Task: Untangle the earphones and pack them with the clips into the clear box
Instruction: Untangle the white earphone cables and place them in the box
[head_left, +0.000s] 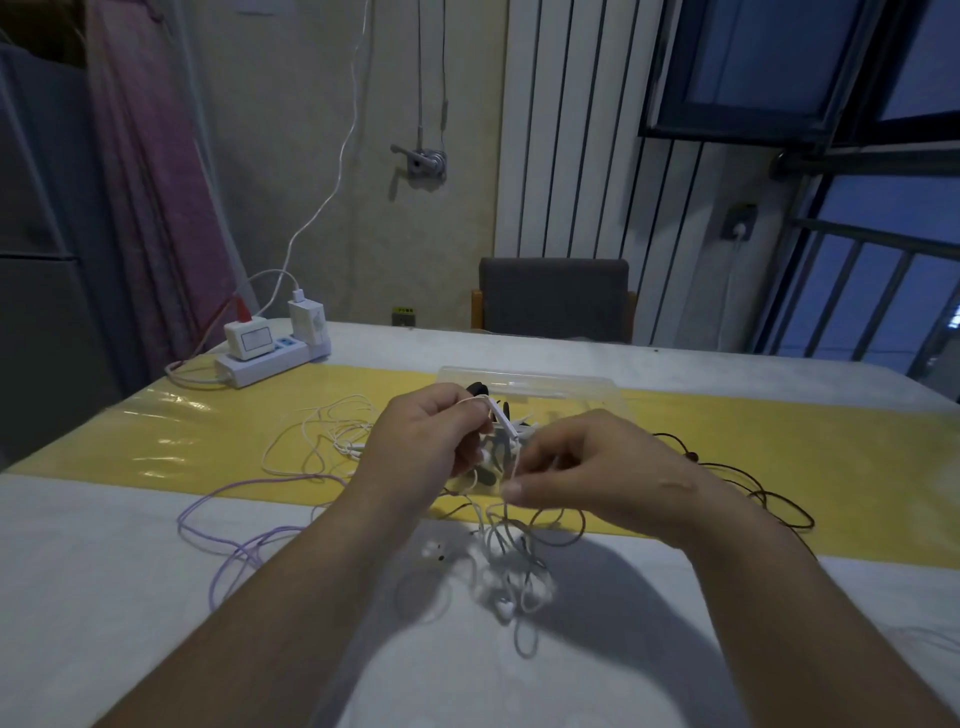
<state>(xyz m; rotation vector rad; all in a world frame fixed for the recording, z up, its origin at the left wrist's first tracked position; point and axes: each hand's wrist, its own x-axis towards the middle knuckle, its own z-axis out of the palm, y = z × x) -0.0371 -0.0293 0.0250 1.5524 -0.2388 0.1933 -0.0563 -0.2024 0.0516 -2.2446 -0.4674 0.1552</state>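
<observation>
Left hand (431, 441) and right hand (587, 467) each pinch the white earphones (511, 582), whose knot hangs over the tabletop (156, 597), just in front of the clear box (530, 387). Untangling is the step now, and next one loop needs a gentle pull free. Dark clips (475, 388) seem to sit in the box, and no writing can be read.

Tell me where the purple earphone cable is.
Head view, left side: the purple earphone cable lies loose left of the left hand, looping off the yellow runner onto the white cloth, near the loose white earphones.
</observation>
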